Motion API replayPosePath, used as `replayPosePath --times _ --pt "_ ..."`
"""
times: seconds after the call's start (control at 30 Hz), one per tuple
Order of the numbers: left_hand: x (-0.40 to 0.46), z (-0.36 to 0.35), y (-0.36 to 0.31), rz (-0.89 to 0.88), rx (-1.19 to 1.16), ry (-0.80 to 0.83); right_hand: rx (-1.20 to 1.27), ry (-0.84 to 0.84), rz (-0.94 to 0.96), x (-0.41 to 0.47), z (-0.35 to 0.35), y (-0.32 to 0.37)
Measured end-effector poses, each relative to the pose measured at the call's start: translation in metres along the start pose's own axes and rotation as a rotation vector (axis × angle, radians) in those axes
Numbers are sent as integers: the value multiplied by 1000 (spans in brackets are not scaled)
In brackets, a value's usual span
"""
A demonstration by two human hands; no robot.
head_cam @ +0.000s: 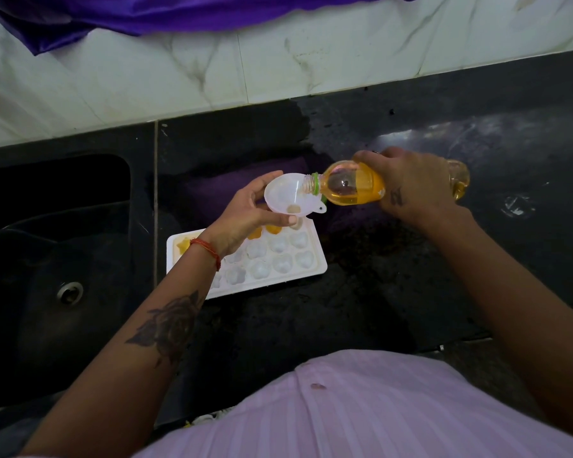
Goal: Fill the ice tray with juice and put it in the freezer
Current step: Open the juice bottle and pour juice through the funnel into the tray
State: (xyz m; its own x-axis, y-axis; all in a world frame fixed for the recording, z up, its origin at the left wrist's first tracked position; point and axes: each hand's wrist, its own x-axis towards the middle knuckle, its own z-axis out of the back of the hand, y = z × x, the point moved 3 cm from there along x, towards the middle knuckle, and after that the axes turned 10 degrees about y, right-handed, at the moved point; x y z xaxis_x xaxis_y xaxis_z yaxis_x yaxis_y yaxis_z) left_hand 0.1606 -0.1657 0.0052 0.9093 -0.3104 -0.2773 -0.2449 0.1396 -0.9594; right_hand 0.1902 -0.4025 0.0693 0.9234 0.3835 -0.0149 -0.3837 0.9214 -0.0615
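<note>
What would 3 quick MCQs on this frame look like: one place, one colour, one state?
1. Where does the ice tray sit?
A. in the sink
B. on the dark counter, right of the sink
C. on the purple cloth

2. What colour is the ring on the bottle neck?
A. green
B. red
C. blue

3. How is the bottle held?
A. upright, capped
B. lying on the counter
C. tipped sideways, open mouth at the funnel

Key: 1 B, the tray rests on the counter beside the sink. 2 A, the ring is green. 3 C, the right hand tilts it into the funnel held by the left hand.
</note>
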Motion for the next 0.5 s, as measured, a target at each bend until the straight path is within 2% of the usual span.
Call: replayPosePath --times 0.33,0.5 --pt "1 0 1 -3 -6 -12 57 19 -1 1 -2 -2" --pt "-1 2 -1 -6 -13 -24 200 20 0 -2 4 -1"
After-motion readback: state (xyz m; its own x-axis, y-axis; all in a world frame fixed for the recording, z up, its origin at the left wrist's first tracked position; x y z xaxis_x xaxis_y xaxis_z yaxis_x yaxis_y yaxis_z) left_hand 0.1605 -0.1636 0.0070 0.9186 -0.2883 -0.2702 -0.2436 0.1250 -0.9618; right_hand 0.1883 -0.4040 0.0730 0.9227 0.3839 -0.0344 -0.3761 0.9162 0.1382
